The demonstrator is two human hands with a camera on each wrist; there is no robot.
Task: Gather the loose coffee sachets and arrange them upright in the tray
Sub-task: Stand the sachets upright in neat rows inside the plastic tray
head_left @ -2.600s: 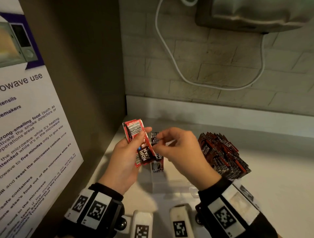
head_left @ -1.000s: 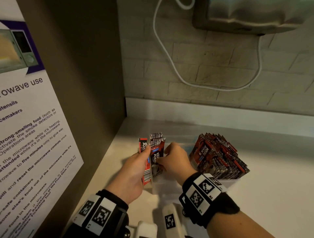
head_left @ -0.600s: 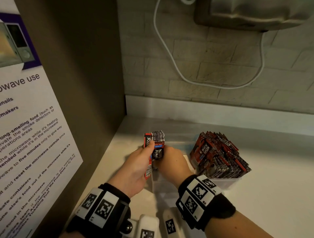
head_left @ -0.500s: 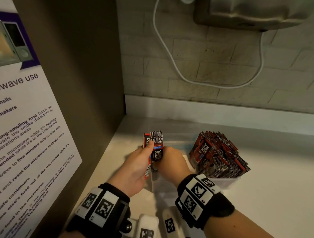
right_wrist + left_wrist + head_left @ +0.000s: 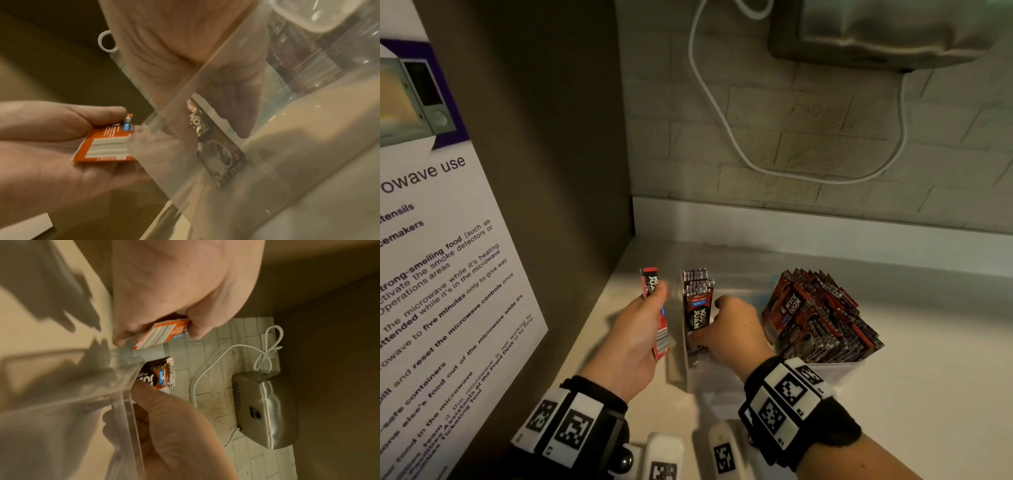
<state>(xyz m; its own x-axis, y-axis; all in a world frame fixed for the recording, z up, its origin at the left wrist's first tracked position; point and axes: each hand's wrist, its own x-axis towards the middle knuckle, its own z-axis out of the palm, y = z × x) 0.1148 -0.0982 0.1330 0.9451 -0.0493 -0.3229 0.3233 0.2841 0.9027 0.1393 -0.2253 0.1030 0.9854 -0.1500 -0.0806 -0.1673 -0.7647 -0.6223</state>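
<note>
Left hand (image 5: 635,339): thumb and fingers clamped on red sachet (image 5: 655,310), held upright, just outside clear tray (image 5: 835,371), left of its wall. Right hand (image 5: 732,330): inside tray's left end, fingers curled round dark sachets (image 5: 697,310) standing upright there, bottoms down in tray. Right of that grip, same tray: packed sachet stack (image 5: 822,318), leaning, apart from fingers. Tray on white counter (image 5: 928,394).

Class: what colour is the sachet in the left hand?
Red sachet, white stripes at one end; clearest in the right wrist view.
</note>
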